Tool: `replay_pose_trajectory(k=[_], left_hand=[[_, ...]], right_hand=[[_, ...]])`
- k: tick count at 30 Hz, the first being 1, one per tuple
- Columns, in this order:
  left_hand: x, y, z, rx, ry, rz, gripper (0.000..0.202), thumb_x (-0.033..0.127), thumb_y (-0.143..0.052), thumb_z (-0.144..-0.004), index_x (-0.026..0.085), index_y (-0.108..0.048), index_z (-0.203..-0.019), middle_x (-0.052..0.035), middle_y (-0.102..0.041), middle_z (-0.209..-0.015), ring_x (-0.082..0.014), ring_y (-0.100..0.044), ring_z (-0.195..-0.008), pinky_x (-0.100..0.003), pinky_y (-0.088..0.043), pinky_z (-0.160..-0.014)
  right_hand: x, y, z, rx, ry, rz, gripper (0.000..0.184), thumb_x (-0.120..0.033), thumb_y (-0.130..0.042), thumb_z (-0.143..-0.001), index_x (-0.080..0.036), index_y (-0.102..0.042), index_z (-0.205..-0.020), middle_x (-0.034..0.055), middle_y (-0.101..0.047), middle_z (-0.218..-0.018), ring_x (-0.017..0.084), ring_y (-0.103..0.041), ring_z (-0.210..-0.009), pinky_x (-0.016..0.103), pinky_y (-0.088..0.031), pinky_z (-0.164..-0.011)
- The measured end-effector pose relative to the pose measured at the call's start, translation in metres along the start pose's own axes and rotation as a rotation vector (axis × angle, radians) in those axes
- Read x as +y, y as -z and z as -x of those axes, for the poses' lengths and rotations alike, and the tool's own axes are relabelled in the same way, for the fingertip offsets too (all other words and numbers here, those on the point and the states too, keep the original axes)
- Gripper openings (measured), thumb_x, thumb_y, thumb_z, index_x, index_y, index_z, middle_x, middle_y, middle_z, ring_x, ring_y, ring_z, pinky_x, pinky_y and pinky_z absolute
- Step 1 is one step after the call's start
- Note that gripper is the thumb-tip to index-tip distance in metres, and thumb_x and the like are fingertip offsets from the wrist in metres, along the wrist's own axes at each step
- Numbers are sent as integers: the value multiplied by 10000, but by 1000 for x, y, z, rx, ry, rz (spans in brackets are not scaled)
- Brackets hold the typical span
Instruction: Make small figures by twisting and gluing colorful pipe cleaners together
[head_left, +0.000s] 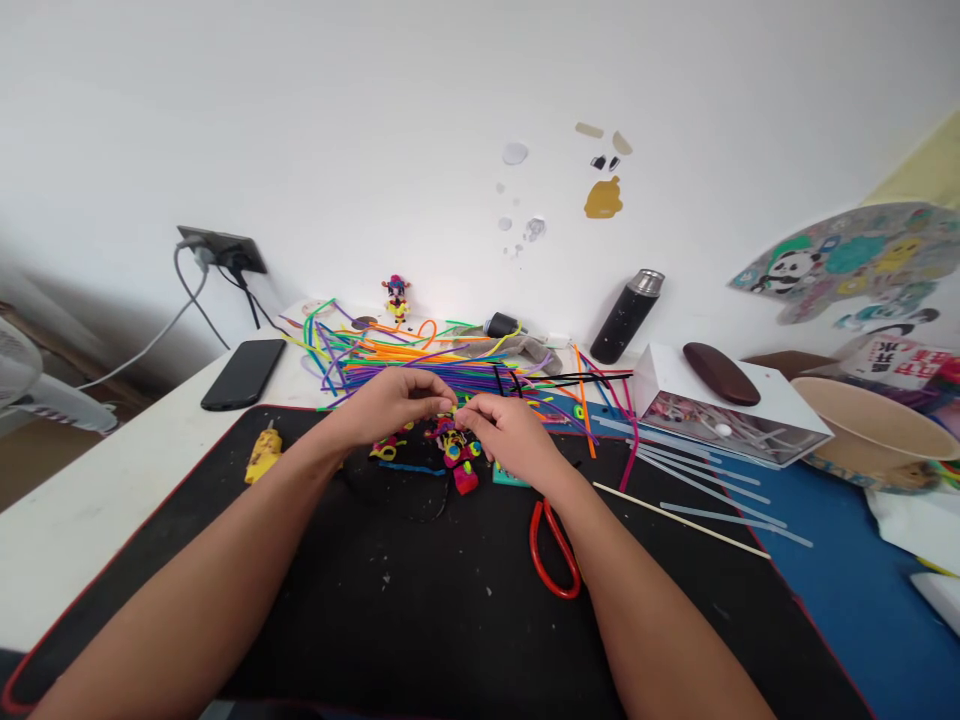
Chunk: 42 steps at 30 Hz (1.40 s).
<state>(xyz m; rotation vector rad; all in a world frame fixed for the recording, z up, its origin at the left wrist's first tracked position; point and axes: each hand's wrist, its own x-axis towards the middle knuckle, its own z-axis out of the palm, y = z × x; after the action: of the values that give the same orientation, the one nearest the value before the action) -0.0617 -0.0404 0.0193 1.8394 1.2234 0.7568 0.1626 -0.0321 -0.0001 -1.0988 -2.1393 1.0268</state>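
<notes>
Over the black mat, my left hand and my right hand meet with thumbs and index fingers pinched almost tip to tip. A speck of yellow-green shows at the fingertips, too small to name. Just below them lie small colourful pieces of bent pipe cleaner, pink, yellow and blue. A coiled yellow and pink piece is under my left hand, near a short blue pipe cleaner. Beside my right wrist rest red-handled scissors or pliers, their working end hidden. A teal block is partly covered by my right hand.
Behind my hands spreads a pile of pipe cleaners. A small doll figure stands by the wall. Left are a phone and a yellow glue bottle. Right are a black flask, white box, clear glue sticks and a wooden stick.
</notes>
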Motion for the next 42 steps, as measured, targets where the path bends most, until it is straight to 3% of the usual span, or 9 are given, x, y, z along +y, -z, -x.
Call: replay_pose_trajectory(k=[7,13,19,25,31,38,42], left_hand=[[-2,-3,1,-1,-50,-163,287,451,-602,-917,198,-735,-890,-19,-724,-812,-186,-641,-750,-269,-477,-713],[-1,0,2,-91,-23,-37,304,478,-595,-913,193,-685,-858,-6,-676,-765,-170,-595,-698,-257,-450,-665],[-1,-5,0,21,39,-190,296,453,-577,-879,189,-700,-825,-4,-666,-715,-173,-572,-676,-264,-418,-647],[-3,-11,-3,128,30,-194,365,521,-593,-885,183,-721,-838,8,-635,-691,-156,-520,-625,-261,-375,-600],[-7,-20,-5,213,4,-259,314,449,-579,-905,181,-734,-851,-13,-694,-741,-171,-549,-669,-279,-383,-628],[-3,-15,-4,148,33,-86,360,514,-602,-898,176,-710,-834,20,-609,-660,-141,-487,-589,-267,-373,-589],[-5,-19,-7,250,3,-120,349,498,-599,-913,182,-748,-904,-21,-727,-805,-184,-608,-723,-287,-445,-690]], right_hand=[[4,-2,-1,-23,-3,30,319,-426,-575,-1018,-211,-715,-829,-47,-541,-517,140,-498,-521,251,-320,-557],[0,0,0,-34,0,-35,295,-440,-585,-1011,-208,-727,-896,-58,-544,-523,129,-490,-505,247,-330,-566],[4,0,-2,-37,-25,-22,280,-429,-604,-999,-210,-713,-862,-62,-524,-516,131,-504,-508,245,-330,-558],[9,-2,-2,-16,-23,-85,315,-460,-546,-1020,-214,-678,-874,-52,-563,-552,129,-543,-483,242,-374,-532],[11,-5,-4,-19,-35,-157,272,-451,-579,-998,-209,-680,-927,-51,-604,-618,115,-578,-487,230,-403,-527],[7,-4,-3,58,-23,-49,271,-440,-570,-1008,-221,-695,-910,-63,-569,-526,125,-523,-463,246,-361,-516],[12,-2,-5,118,-40,-102,248,-431,-570,-1003,-219,-671,-923,-64,-574,-517,134,-547,-453,247,-397,-524]])
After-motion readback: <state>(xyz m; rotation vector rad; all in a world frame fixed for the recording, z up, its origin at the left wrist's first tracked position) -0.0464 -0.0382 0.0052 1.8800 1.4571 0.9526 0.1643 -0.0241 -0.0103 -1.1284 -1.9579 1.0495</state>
